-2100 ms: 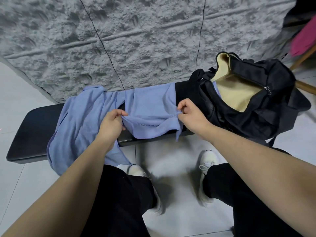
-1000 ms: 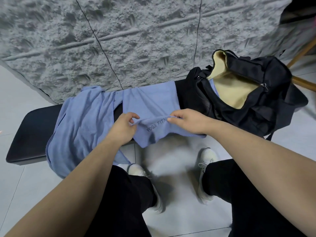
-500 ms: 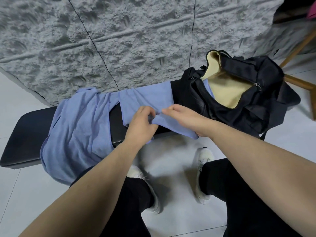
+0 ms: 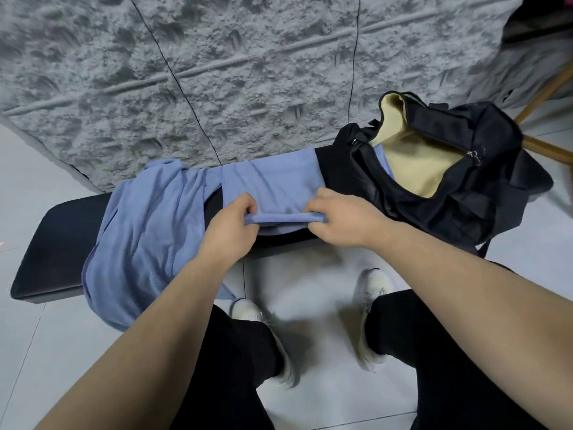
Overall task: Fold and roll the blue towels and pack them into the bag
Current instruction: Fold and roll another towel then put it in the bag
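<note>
Left grip: your left hand [image 4: 234,220] is curled onto the left end of the rolled near edge of the folded blue towel [image 4: 273,184], fingers over the top and thumb beneath, pinching the cloth.

Right grip: your right hand [image 4: 339,217] is curled onto the right end of that same rolled edge, pinching it between fingers and thumb.

Folded blue towel: it lies flat across the middle of the black surface [image 4: 59,231], running from the far edge to the near edge. Its near end is turned up into a thin roll held taut between your two hands, just above the near edge of the surface.

Second blue towel [image 4: 145,240]: bunched and unfolded, it is draped over the left half of the surface, its lower part hanging off the near edge toward the floor. It touches the folded towel along the far edge.

Bag [image 4: 459,184]: black with a pale yellow lining, it sits on the right end of the surface, unzipped and gaping open. Some blue cloth shows inside at the left rim of the opening.

Below the surface: your black trouser legs and white shoes [image 4: 372,308] stand on the pale tiled floor [image 4: 313,293].

Behind: a rough grey wall [image 4: 217,72] stands along the far edge of the surface.
</note>
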Tool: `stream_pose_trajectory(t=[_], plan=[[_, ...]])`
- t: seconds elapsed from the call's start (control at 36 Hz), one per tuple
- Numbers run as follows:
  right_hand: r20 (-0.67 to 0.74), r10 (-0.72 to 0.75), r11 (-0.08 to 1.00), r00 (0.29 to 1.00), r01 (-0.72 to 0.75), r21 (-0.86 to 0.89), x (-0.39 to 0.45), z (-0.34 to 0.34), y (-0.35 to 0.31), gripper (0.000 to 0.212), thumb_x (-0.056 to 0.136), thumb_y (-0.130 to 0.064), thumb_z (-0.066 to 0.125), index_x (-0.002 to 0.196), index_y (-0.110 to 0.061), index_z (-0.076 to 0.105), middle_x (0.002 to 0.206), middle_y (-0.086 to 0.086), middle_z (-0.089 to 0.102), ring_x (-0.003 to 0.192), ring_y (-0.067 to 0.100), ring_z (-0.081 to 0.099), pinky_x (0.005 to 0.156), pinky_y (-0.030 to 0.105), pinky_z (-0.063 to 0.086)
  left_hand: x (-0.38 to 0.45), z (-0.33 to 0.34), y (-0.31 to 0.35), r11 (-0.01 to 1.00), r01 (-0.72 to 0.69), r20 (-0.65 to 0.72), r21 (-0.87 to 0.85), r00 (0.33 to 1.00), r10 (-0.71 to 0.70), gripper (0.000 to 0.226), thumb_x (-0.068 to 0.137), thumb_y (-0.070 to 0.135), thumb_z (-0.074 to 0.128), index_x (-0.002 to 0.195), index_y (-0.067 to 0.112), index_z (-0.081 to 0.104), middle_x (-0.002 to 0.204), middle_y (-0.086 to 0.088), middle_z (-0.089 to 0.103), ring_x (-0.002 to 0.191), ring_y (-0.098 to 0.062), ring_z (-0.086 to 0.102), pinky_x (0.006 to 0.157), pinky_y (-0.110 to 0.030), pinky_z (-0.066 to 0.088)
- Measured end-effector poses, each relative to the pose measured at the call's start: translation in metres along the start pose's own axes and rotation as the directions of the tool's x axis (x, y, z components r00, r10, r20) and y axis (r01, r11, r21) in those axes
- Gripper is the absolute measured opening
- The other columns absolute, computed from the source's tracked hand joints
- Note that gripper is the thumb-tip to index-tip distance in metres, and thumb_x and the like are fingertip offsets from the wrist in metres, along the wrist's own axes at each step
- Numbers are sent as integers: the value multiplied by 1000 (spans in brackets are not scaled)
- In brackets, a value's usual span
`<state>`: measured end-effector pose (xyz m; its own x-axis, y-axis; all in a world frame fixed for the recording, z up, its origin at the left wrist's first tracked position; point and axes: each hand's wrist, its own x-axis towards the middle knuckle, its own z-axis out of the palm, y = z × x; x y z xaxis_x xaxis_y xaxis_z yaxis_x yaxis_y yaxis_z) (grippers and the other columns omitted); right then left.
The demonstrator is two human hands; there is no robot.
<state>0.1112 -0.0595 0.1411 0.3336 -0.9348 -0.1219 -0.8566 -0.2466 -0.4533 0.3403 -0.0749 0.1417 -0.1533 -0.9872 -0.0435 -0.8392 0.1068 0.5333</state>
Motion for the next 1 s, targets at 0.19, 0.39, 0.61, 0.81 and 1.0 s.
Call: stream_pose_trajectory(t=[0.19, 0.39, 0.61, 0.81, 1.0], plan=[[24, -16, 992, 1000, 19, -127, -2, -6, 0, 30, 94, -28, 42, 65, -28, 35, 83, -7, 42, 93, 22, 48, 76, 34, 36, -3, -10, -4, 1000, -6, 60, -17, 998, 7, 27, 89, 5, 41, 90, 31, 48, 75, 0, 54, 56, -28, 55, 57, -44, 52], [-23, -32, 998, 999, 33, 45, -1, -3, -1, 18, 85, -21, 43, 68, -23, 38, 70, -1, 44, 77, 28, 46, 70, 40, 39, -11, -19, 3, 982, -31, 216, 186, 976, -10, 42, 75, 68, 66, 101, 37, 56, 91, 14, 61, 88, -14, 59, 78, -34, 49], [53, 12, 958, 999, -27, 285, -8, -3, -3, 23, 86, -1, 40, 85, -21, 52, 67, -2, 47, 61, 16, 39, 54, 28, 32, -8, -18, -12, 946, -32, 184, 322, 982, -30, 36, 81, 29, 71, 65, 19, 41, 87, 0, 45, 82, -25, 51, 66, -34, 39], [49, -18, 1000, 999, 19, -8, -10, -10, -1, 48, 84, -55, 61, 128, -39, 52, 121, -14, 59, 107, 16, 58, 89, 34, 45, -7, -23, -15, 962, 6, 68, 274, 997, -25, 31, 83, 4, 54, 67, 21, 34, 64, 1, 43, 62, -23, 42, 52, -34, 26], [101, 0, 972, 995, 23, -233, -7, -7, 2, 28, 94, -24, 52, 121, -19, 60, 109, 1, 46, 92, 30, 57, 69, 34, 36, -6, -23, -8, 962, 3, -3, 273, 1000, -2, 30, 79, -11, 43, 81, 17, 34, 61, -4, 39, 54, -21, 38, 49, -34, 26]])
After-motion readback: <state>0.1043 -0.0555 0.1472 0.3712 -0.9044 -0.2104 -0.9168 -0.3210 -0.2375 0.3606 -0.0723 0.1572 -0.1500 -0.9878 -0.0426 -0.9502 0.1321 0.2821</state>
